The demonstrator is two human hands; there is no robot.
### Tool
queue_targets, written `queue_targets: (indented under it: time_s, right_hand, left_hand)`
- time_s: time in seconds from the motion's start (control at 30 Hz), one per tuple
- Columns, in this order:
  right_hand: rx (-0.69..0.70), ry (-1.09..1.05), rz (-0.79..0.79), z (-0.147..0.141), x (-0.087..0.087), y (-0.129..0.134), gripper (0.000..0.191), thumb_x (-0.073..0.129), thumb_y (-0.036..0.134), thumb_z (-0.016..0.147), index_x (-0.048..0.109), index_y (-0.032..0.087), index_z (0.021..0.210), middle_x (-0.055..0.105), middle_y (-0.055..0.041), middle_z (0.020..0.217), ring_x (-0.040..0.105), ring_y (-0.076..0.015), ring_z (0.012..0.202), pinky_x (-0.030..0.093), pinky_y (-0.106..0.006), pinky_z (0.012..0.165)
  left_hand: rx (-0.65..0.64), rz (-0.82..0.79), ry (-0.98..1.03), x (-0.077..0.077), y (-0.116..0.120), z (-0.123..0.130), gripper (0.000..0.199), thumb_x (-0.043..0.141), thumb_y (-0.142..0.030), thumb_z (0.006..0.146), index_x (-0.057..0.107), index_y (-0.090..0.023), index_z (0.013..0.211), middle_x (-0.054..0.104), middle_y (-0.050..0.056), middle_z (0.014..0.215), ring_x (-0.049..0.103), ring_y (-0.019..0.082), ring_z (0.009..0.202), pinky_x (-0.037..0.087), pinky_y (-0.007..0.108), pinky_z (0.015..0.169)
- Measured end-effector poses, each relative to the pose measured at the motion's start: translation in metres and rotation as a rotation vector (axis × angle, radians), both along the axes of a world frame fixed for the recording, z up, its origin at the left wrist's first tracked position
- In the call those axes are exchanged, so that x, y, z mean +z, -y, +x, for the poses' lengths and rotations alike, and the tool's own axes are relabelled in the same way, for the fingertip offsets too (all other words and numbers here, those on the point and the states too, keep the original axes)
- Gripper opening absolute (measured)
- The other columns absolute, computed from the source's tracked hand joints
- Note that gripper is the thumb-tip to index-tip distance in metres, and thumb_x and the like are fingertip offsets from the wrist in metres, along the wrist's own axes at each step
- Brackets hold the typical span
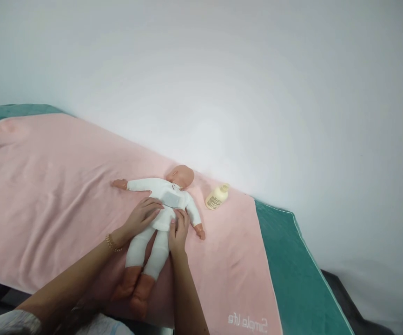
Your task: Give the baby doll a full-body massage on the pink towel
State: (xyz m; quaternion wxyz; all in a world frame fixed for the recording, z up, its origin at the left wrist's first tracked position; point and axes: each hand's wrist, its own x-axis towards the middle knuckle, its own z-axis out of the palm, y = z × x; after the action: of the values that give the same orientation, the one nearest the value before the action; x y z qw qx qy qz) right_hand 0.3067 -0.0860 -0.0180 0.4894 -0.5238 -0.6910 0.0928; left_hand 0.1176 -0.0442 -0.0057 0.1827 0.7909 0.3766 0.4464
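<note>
A baby doll point(161, 221) in a white top and white leggings lies stretched out, its bald head point(183, 176) at the far end and its face not showing. On the upper part of its top sits a pale grey rectangular patch point(172, 200). My left hand point(142, 217), with a beaded bracelet at the wrist, rests on the left side of the doll's waist, fingers stretched out. Against the other side of the waist lies my right hand point(179, 231), its fingers extended over the white cloth. The doll's bare feet point toward me.
A cream-coloured pump bottle point(217, 197) lies to the right of the doll. Beneath everything spreads a pink blanket point(65, 186) with mirrored lettering, over a green cover point(288, 246). A white wall point(222, 83) rises directly behind.
</note>
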Motion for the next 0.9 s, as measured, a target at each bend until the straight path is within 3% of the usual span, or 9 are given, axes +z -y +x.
queue_targets:
  time_s: [0.23,0.37,0.47,0.63,0.73,0.9]
  right_hand:
    - [0.020,0.015,-0.096,-0.001,0.003,-0.004,0.036,0.036,0.031,0.100,0.068,0.019,0.113,0.064,-0.0105,0.113,0.054,-0.0225,0.112,0.039,-0.041,0.102]
    - [0.027,-0.035,-0.108,0.000,0.010,-0.006,0.035,0.037,0.032,0.100,0.070,0.020,0.105,0.066,-0.0093,0.107,0.056,-0.0226,0.108,0.041,-0.040,0.099]
    - [0.008,-0.122,-0.079,0.001,0.020,-0.016,0.038,0.035,0.033,0.101,0.070,0.019,0.100,0.066,-0.0095,0.101,0.057,-0.0222,0.104,0.042,-0.038,0.097]
    - [-0.058,-0.123,-0.039,-0.004,0.038,-0.053,0.036,0.035,0.034,0.101,0.067,0.018,0.102,0.065,-0.0100,0.104,0.056,-0.0219,0.106,0.043,-0.038,0.096]
    - [-0.074,-0.047,-0.065,-0.011,0.038,-0.073,0.033,0.035,0.030,0.100,0.066,0.019,0.097,0.066,-0.0096,0.100,0.056,-0.0220,0.101,0.043,-0.036,0.091]
    - [-0.090,0.019,-0.095,-0.016,0.025,-0.085,0.029,0.038,0.024,0.097,0.065,0.018,0.085,0.065,-0.0103,0.090,0.056,-0.0241,0.091,0.043,-0.036,0.085]
  left_hand:
    - [0.006,-0.135,-0.001,0.002,-0.009,0.008,0.033,0.044,-0.038,0.097,0.070,-0.018,0.095,0.072,0.007,0.102,0.062,0.023,0.100,0.042,0.039,0.096]
    - [-0.024,-0.227,0.015,0.014,-0.013,0.006,0.039,0.042,-0.043,0.097,0.070,-0.018,0.087,0.074,0.005,0.091,0.064,0.023,0.088,0.046,0.035,0.085]
    - [0.031,-0.257,0.055,0.026,-0.022,0.006,0.044,0.040,-0.046,0.097,0.070,-0.018,0.082,0.072,0.004,0.081,0.064,0.022,0.077,0.048,0.032,0.073]
    - [0.058,-0.138,0.051,0.041,-0.048,0.019,0.040,0.040,-0.044,0.097,0.071,-0.018,0.095,0.073,0.007,0.104,0.063,0.025,0.101,0.046,0.037,0.094]
    - [0.071,-0.063,-0.050,0.041,-0.060,0.030,0.038,0.038,-0.039,0.098,0.070,-0.017,0.098,0.073,0.009,0.104,0.063,0.025,0.099,0.045,0.040,0.093]
    - [0.126,-0.056,-0.117,0.026,-0.065,0.040,0.032,0.040,-0.030,0.096,0.068,-0.017,0.090,0.072,0.010,0.093,0.063,0.026,0.089,0.046,0.041,0.085]
